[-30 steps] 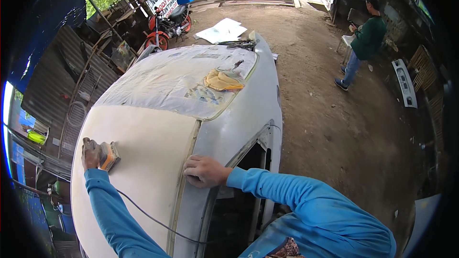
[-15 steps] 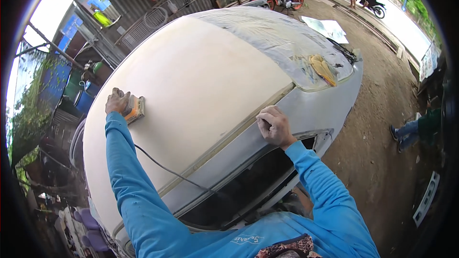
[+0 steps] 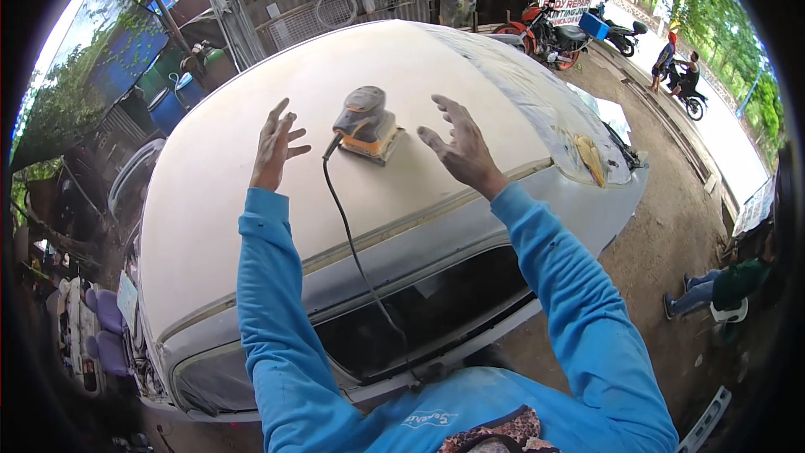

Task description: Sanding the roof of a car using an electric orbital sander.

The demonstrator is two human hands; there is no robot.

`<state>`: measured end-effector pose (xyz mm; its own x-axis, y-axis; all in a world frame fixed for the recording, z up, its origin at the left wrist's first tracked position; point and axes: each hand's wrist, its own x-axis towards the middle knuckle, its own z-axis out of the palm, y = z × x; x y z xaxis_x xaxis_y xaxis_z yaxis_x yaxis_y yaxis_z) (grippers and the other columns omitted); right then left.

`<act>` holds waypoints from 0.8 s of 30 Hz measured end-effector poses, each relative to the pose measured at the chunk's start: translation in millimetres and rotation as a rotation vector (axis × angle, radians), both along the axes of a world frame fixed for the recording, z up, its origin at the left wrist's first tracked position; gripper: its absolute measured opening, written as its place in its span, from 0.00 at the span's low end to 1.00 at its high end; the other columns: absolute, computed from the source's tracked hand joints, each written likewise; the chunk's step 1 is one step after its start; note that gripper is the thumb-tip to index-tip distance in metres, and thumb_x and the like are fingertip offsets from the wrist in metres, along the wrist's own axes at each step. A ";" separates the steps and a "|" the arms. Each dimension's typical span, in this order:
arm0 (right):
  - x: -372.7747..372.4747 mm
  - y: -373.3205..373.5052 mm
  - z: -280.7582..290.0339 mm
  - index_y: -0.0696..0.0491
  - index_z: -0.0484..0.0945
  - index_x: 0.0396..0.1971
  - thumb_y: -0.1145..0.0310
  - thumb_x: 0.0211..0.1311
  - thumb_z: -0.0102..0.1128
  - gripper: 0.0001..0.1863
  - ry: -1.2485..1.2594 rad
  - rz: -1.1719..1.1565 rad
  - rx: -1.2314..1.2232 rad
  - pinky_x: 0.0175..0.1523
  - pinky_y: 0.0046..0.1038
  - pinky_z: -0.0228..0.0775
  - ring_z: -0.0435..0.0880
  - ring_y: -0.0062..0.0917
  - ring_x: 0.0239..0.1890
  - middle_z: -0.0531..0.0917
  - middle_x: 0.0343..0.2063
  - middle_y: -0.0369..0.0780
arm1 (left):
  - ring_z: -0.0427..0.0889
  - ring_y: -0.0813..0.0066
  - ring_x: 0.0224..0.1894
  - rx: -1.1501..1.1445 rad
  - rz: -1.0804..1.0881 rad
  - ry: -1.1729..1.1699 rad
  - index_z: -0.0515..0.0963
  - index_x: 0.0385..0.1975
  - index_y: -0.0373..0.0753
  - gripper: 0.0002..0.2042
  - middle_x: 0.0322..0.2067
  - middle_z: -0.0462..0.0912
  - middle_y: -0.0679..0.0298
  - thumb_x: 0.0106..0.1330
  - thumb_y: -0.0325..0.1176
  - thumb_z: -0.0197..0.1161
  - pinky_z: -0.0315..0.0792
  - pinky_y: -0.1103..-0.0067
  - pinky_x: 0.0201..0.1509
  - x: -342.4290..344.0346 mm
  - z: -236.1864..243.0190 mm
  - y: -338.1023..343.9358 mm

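Observation:
An orange and grey electric sander [image 3: 366,124], coated in dust, rests on the pale cream car roof [image 3: 277,101]. Its dark cord [image 3: 352,243] runs back over the roof edge and down past the side window toward my body. On the left of the sander, my left hand [image 3: 275,143] is raised with its fingers spread, touching nothing. To the right of the tool, my right hand [image 3: 463,144] is also held up, fingers apart and dusty, holding nothing.
Masking film covers the windshield [image 3: 537,88], with a yellowish glove or cloth [image 3: 590,159] on it. The dark side window [image 3: 419,310] lies below my arms. Motorcycles [image 3: 553,38] stand beyond the car. A seated person [image 3: 725,285] is at the right. Blue drums [image 3: 168,109] stand at the left.
My left hand has let go of the sander, which now stands nearer the middle of the view. My right hand has lifted off the roof's edge and opened. The view has shifted.

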<state>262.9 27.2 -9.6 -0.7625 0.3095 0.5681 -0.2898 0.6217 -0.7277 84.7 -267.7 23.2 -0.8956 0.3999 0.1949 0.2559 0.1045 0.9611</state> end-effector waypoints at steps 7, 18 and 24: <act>-43.3 -11.7 13.4 0.55 0.79 0.58 0.45 0.55 0.73 0.37 -0.151 -0.099 0.399 0.72 0.47 0.59 0.62 0.53 0.71 0.73 0.61 0.57 | 0.85 0.60 0.53 -0.259 0.123 0.153 0.72 0.66 0.40 0.21 0.56 0.81 0.47 0.76 0.38 0.60 0.84 0.69 0.49 68.0 -70.2 -81.5; -178.4 151.9 6.2 0.47 0.89 0.45 0.50 0.52 0.64 0.23 -0.524 -0.209 0.049 0.59 0.31 0.76 0.87 0.36 0.50 0.89 0.46 0.44 | 0.80 0.77 0.28 -0.428 0.589 0.416 0.83 0.50 0.37 0.13 0.39 0.85 0.60 0.66 0.24 0.67 0.75 0.77 0.29 52.0 -100.3 -135.3; -278.1 230.8 -6.7 0.46 0.88 0.47 0.50 0.53 0.63 0.24 -0.561 -0.251 0.055 0.57 0.30 0.77 0.89 0.32 0.47 0.90 0.43 0.41 | 0.76 0.74 0.22 -0.583 0.581 0.575 0.82 0.47 0.36 0.14 0.38 0.84 0.58 0.61 0.20 0.69 0.74 0.75 0.27 51.4 -100.1 -124.8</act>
